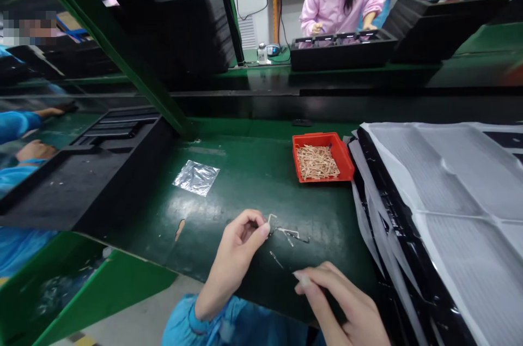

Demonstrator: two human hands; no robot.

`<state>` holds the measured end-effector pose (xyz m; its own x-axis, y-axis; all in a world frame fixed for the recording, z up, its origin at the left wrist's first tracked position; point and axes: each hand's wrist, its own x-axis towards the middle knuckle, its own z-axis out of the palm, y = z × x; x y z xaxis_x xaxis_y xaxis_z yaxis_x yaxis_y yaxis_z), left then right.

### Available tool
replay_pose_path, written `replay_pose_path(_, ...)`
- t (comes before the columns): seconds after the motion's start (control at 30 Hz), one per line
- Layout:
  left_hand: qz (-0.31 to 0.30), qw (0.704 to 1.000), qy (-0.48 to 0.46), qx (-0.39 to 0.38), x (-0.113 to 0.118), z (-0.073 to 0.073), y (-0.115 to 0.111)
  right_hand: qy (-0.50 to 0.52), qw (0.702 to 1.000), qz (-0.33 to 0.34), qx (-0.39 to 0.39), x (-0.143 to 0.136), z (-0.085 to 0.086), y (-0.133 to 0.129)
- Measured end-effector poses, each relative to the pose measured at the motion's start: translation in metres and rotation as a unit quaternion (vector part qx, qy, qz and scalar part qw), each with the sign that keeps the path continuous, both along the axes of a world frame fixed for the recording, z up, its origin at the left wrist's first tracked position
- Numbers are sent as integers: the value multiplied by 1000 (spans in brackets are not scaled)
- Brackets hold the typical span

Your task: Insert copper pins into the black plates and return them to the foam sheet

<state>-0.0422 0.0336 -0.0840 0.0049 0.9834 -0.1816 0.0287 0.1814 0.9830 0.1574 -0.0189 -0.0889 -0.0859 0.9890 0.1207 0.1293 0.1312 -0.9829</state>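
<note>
Head view: the left hand pinches a bent strip, loose pieces just right. Farther, a red box holds many strips; most seem unhandled. Near right, the right hand presses thumb to finger, contents unclear.

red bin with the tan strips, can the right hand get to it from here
Probably yes: the red bin is open on top, and only small loose pieces lie low on the bench between it and the right hand.
</note>
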Motion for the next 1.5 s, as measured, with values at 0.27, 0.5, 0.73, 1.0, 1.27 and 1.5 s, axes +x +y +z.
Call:
replay_pose_path(0.27,-34,914,-374,-152,16,0,-1,387,841,170,-338,-39,-3,21)
replay_pose_path(0.5,-66,870,-464,-150,22,-2,-5,506,761,195,-357,-47,0,25)
replay_pose_path(0.73,-77,895,-424,-115,22,-1,-9,531,756,170,-342,-47,0,24)
replay_pose_path(1.0,144,887,203,388,15,9,-32,302,919,-57,-248,-55,17,12)
replay_pose_path(1.27,116,982,-139,56,12,20,-13,13,994,-33,99,-59,9,20)
replay_pose_path(1.5,204,859,-422,206,-25,43,29,176,979,73,-79,-41,37,48)
